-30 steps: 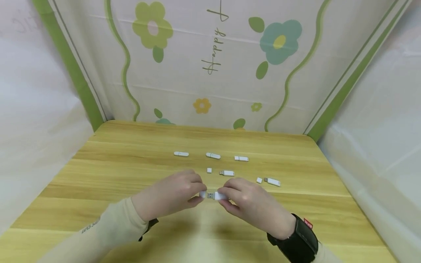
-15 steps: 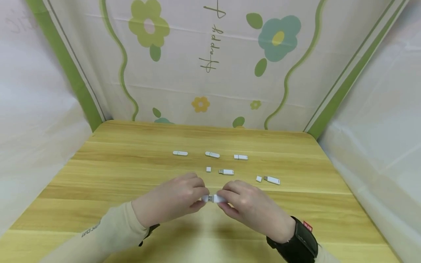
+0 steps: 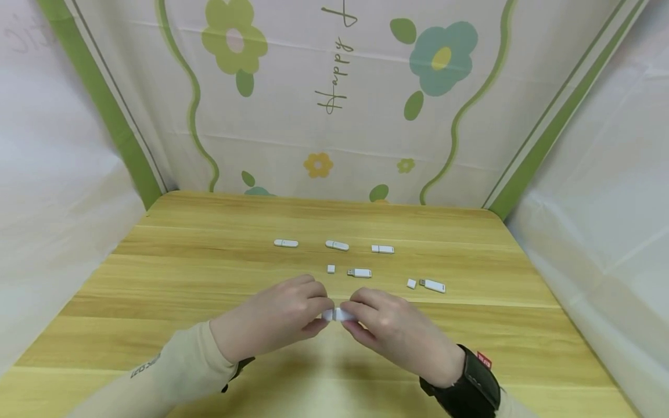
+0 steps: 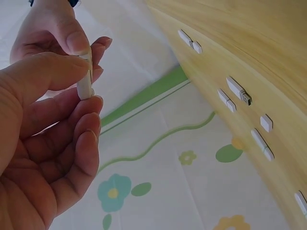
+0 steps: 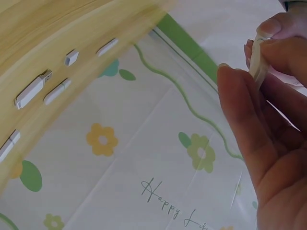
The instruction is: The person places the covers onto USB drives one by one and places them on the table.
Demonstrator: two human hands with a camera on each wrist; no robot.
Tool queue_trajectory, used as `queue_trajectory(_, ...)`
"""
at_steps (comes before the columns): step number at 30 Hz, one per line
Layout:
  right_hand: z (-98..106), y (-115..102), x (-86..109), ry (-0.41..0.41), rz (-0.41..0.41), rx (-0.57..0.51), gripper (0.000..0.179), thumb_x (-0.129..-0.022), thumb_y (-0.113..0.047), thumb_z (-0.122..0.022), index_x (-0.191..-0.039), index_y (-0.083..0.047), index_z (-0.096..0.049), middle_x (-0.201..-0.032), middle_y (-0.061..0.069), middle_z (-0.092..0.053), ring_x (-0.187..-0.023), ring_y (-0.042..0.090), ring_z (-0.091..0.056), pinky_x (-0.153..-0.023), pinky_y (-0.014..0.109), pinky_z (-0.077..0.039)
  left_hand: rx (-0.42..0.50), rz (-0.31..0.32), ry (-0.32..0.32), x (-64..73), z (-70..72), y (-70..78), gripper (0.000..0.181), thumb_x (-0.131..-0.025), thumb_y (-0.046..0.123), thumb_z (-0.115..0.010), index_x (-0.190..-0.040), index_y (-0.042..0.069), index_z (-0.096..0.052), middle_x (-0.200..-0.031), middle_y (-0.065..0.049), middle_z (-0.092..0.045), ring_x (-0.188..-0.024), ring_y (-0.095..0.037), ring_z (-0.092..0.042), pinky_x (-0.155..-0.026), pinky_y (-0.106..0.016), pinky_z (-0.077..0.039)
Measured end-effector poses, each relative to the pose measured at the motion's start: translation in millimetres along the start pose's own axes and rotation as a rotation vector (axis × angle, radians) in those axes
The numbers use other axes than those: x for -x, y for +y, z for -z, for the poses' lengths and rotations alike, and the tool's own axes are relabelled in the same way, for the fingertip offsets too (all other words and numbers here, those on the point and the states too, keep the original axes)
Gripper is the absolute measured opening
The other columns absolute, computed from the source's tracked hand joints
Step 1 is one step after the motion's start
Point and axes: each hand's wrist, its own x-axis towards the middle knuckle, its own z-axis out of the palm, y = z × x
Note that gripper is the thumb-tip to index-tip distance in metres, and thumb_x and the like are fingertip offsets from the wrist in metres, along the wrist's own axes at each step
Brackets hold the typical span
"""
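Observation:
In the head view, my left hand [image 3: 284, 307] pinches a small white cap [image 3: 327, 314] between thumb and fingers. Facing it, my right hand [image 3: 389, 322] pinches the white body of a USB stick [image 3: 344, 314]. Cap and body are in line, with the metal plug covered and only a thin seam or gap showing between them; I cannot tell whether the cap sits fully home. The left wrist view shows the cap end [image 4: 84, 88] under my left thumb. Fingers hide part of the stick [image 5: 258, 62] in the right wrist view.
On the wooden table [image 3: 183, 261] lie three capped USB sticks [image 3: 337, 245] in a back row. Nearer are two uncapped sticks, one in the middle [image 3: 359, 273] with its cap [image 3: 331, 269], one at right [image 3: 432, 285] with its cap [image 3: 412, 283]. A flowered curtain [image 3: 287, 116] hangs behind.
A second ago the metal plug showed between cap and body. My hands have come together, and the cap has slid over the plug until only a thin line is visible.

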Motion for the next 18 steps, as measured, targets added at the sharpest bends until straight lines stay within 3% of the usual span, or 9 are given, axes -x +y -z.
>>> queue_trajectory(7, -2.4, -2.3, -2.2, 0.037, -0.001, 0.011, 0.021, -0.086, -0.008, -0.077, -0.105, -0.004, -0.069, -0.095, 0.000, -0.060, -0.077, 0.008, -0.054, -0.069, 0.013, -0.046, -0.015, -0.005, 0.026, 1.1, -0.4, -0.2, 0.019, -0.073, 0.003, -0.084, -0.081, 0.008, -0.068, -0.077, 0.003, -0.059, -0.069, -0.010, -0.051, -0.064, -0.012, -0.042)
queue_trajectory(18, -0.2, -3.1, -7.2, 0.111, 0.056, 0.065, 0.010, -0.095, -0.010, -0.065, -0.101, -0.003, -0.069, -0.087, 0.000, -0.056, -0.070, 0.007, -0.050, -0.063, 0.010, -0.044, -0.054, -0.014, 0.110, 0.0, 1.9, -2.0, 0.025, -0.073, 0.011, -0.088, -0.090, 0.004, -0.070, -0.085, 0.000, -0.063, -0.076, -0.011, -0.056, -0.069, -0.012, -0.047)
